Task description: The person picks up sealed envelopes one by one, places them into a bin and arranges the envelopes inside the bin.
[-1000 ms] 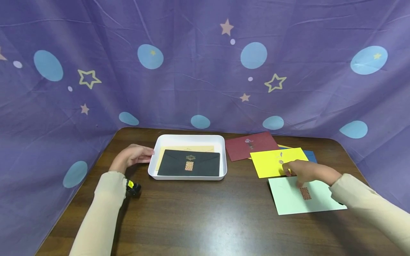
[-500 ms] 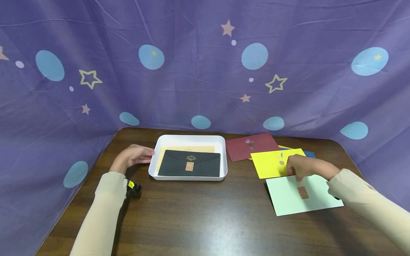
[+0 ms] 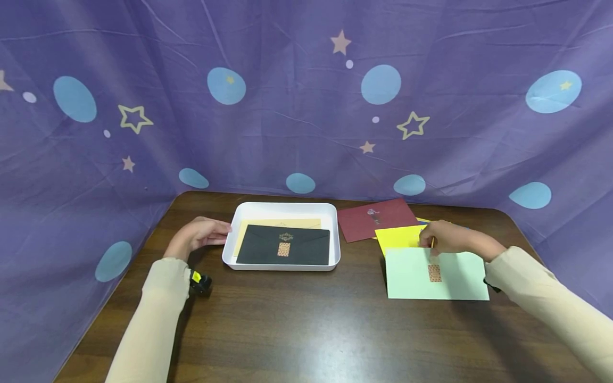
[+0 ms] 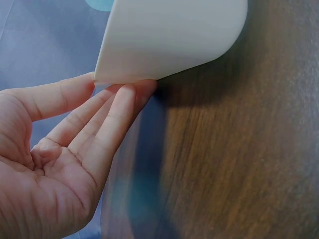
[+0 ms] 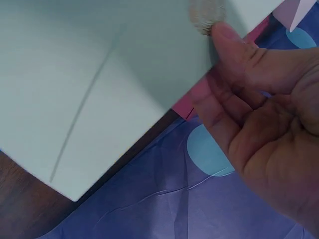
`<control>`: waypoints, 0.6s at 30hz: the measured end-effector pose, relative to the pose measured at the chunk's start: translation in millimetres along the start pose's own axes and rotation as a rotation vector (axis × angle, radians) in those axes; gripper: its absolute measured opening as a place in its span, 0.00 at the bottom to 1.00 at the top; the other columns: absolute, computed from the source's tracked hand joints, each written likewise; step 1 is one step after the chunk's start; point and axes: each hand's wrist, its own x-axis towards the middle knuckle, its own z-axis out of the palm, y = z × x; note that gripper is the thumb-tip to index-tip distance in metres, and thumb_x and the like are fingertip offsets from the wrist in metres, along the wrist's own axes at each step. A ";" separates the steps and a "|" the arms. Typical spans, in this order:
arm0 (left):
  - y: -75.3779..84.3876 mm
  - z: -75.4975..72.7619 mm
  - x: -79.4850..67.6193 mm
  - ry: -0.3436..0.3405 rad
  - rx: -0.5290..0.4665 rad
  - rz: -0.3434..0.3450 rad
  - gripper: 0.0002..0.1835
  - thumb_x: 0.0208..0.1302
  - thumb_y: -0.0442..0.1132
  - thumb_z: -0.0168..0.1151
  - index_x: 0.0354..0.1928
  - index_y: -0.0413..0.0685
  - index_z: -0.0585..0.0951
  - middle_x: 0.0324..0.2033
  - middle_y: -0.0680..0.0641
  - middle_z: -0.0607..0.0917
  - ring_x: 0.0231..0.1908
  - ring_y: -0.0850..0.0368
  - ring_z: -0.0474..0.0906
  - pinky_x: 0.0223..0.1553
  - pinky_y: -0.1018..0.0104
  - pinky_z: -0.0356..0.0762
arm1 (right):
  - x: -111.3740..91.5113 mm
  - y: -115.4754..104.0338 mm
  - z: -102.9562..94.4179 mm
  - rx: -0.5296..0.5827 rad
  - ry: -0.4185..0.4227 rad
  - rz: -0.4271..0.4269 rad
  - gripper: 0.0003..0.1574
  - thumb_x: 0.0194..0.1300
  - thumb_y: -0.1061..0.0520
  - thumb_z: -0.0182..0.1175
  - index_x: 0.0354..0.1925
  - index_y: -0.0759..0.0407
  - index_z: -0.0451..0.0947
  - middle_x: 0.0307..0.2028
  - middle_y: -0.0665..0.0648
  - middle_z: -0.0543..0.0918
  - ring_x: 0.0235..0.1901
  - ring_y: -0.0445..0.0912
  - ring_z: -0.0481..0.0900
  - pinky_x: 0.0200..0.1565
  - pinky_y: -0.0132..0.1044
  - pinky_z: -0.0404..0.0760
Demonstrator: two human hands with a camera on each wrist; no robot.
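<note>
My right hand (image 3: 447, 238) pinches the upper edge of a pale green envelope (image 3: 455, 282), which tilts up over the yellow envelope (image 3: 397, 235). A red-patterned sticker (image 3: 434, 273) shows on its face. In the right wrist view the thumb lies on the envelope (image 5: 99, 99) beside a round translucent seal (image 5: 207, 15), and the other fingers go behind the edge. My left hand (image 3: 206, 231), fingers fairly straight, touches the left side of a white tray (image 3: 282, 267). In the left wrist view the thumb meets the tray's rim (image 4: 169, 40), fingertips lower on its side.
Inside the tray lie a black envelope (image 3: 258, 247) and a cream envelope (image 3: 306, 223) partly beneath it. A dark red envelope (image 3: 354, 221) rests behind the yellow one, with part of a blue envelope nearby. A purple curtain (image 3: 287, 106) hangs behind the brown table (image 3: 287, 319).
The pale green envelope has been lifted and drawn left and back by my right hand, covering more of the yellow envelope. My left hand and the tray have stayed in place.
</note>
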 end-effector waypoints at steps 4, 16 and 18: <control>0.7 1.0 -1.3 0.002 -0.002 -0.003 0.29 0.72 0.33 0.58 0.68 0.20 0.66 0.30 0.58 0.87 0.34 0.66 0.84 0.45 0.70 0.89 | 2.7 -0.3 -3.0 -0.035 0.034 -0.009 0.16 0.52 0.77 0.69 0.26 0.61 0.75 0.22 0.46 0.65 0.25 0.36 0.61 0.28 0.27 0.60; 2.8 2.5 -4.5 0.010 -0.004 -0.010 0.29 0.72 0.34 0.59 0.68 0.21 0.67 0.30 0.59 0.87 0.33 0.66 0.84 0.44 0.71 0.89 | 9.7 -1.5 -7.6 -0.030 0.129 0.018 0.12 0.54 0.74 0.70 0.36 0.63 0.88 0.24 0.47 0.80 0.25 0.36 0.70 0.30 0.27 0.73; 2.1 2.2 -4.6 0.011 -0.008 -0.008 0.29 0.72 0.34 0.60 0.67 0.21 0.68 0.31 0.58 0.87 0.34 0.66 0.84 0.45 0.70 0.89 | 10.5 -1.4 -8.6 -0.026 0.137 0.012 0.11 0.56 0.73 0.70 0.37 0.65 0.88 0.22 0.48 0.78 0.24 0.36 0.67 0.29 0.27 0.71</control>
